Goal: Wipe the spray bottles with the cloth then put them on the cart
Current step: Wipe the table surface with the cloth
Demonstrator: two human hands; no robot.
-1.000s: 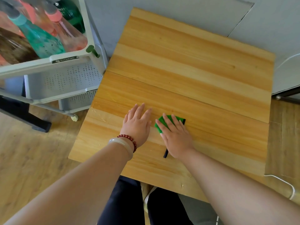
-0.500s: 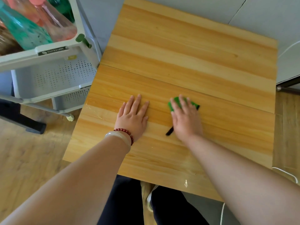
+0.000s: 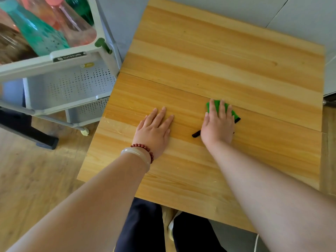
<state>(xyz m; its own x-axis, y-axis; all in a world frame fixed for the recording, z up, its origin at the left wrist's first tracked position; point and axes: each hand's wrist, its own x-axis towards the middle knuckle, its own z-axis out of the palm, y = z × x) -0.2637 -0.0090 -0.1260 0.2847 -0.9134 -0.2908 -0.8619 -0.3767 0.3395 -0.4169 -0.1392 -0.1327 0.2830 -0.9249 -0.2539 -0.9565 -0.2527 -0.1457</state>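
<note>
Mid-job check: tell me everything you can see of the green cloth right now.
The green cloth is small, bright green, soft-looking fabric with a black edge at its right corner. A black strip pokes out near the wrist and is likely part of it. It lies flat on the wooden table, at the seam between two boards. The right hand presses on it with straight fingers and covers most of it. Nothing else touches it.

Table (image 3: 227, 57): landmark.
Cart (image 3: 72, 59): just off the table's left edge, beside its far-left corner.
Spray bottles (image 3: 41, 33): in the cart's top tray, left of the table.
Left hand (image 3: 154, 131): flat on the table's near half, left of centre.
Right hand (image 3: 218, 128): flat on the table, right of the left hand and apart from it.
Cloth (image 3: 216, 103): on the table, beneath the right hand.
</note>
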